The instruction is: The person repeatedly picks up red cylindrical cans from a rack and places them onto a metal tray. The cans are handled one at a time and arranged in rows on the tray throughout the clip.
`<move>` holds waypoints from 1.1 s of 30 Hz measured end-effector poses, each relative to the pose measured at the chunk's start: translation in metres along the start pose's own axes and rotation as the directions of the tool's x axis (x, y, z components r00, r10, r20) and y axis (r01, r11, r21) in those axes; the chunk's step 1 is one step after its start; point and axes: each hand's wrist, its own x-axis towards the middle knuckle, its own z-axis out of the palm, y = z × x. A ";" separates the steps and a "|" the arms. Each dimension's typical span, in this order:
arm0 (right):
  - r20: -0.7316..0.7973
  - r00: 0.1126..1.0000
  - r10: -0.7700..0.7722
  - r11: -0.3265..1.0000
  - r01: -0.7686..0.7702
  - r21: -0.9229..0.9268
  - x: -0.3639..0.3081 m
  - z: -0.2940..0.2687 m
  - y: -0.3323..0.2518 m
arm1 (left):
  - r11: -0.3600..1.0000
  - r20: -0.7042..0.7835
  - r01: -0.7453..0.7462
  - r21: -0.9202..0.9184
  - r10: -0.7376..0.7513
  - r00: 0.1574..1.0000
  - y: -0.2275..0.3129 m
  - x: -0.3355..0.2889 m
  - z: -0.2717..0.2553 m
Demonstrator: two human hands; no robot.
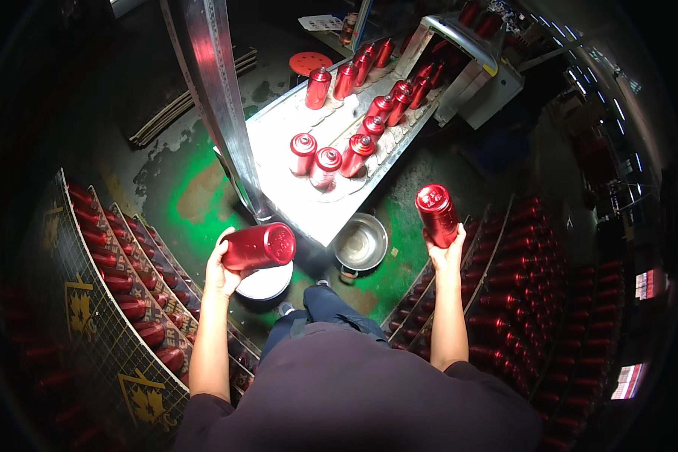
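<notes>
My left hand (pixel 220 270) is closed around a shiny red bottle (pixel 256 247), which lies sideways with its round base toward the right. On the other side, my right hand (pixel 446 251) grips a second red bottle (pixel 438 217) from below, its base tipped upward. Both bottles are held apart from each other, in front of the near end of a brightly lit metal table (pixel 297 207). Several more red bottles stand on that table, among them an upright red bottle (pixel 326 167) near its front end. My fingers partly cover the two held bottles.
Racks of stacked red bottles rise at my left (pixel 132 307) and right (pixel 505 301). A metal post (pixel 218 98) stands by the table's left side. Below are a metal pot (pixel 361 242) and a white-topped bucket (pixel 267 283). A metal housing (pixel 459 45) spans the table's far end; a red stool (pixel 309 62) stands behind.
</notes>
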 end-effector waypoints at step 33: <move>0.826 0.563 -0.028 0.073 0.825 -0.560 0.077 0.171 0.075 | -0.375 0.395 -0.222 0.900 0.486 0.779 -0.023 0.281 0.145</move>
